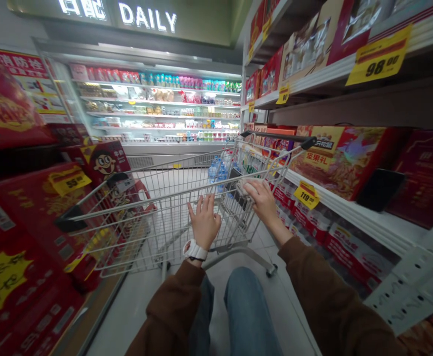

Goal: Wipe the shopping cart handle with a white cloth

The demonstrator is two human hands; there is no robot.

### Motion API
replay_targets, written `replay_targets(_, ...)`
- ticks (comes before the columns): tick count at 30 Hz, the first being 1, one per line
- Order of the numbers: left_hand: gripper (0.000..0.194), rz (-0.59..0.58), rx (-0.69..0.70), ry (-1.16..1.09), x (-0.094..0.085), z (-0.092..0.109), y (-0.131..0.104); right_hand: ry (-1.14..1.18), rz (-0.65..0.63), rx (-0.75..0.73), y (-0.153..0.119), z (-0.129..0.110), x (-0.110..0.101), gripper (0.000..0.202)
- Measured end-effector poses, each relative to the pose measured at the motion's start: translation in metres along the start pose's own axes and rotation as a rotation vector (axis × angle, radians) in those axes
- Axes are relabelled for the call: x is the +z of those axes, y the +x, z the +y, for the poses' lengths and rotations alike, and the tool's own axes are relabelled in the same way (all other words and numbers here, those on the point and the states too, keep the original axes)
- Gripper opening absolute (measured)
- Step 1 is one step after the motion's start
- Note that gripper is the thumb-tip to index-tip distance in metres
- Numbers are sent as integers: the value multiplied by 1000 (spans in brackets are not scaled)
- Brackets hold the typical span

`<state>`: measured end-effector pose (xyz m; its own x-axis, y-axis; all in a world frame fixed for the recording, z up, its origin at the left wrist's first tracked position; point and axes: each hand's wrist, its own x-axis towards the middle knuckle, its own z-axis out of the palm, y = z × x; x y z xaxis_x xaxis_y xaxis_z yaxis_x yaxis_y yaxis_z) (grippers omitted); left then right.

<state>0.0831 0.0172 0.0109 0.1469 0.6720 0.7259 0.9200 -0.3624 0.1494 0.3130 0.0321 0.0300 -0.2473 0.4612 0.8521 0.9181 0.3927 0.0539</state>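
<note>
A wire shopping cart (175, 207) stands sideways in front of me, its black handle (276, 136) to the right. My left hand (204, 222), with a white watch (194, 250) on the wrist, is open, fingers spread, at the cart's near side. Whether its fingertips touch the wires I cannot tell. My right hand (263, 199) is closed on a pale, crumpled cloth (243, 186) at the cart's side near the handle end. Part of the cloth is hidden under the fingers.
Stacked red gift boxes (34, 207) border the left. On the right, shelves (350, 220) hold boxed goods, yellow price tags and a dark phone-like object (381, 189). Bottled water (218, 170) stands beyond the cart, before a lit refrigerated display (157, 143).
</note>
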Motion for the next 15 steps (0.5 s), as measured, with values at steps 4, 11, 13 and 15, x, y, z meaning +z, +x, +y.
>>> replay_targets(4,64,7,-5,1,0,-2,-1,-51,27,89,1,-2,2,67)
replay_targets(11,63,26,-10,-7,1,-4,-3,-31,82,130,-5,0,-1,65)
replay_targets(13,63,31,-12,-10,2,-4,-3,-69,130,182,0,5,-4,62)
replay_targets(15,64,31,-14,-14,2,-5,-3,-114,135,203,2,6,-4,58)
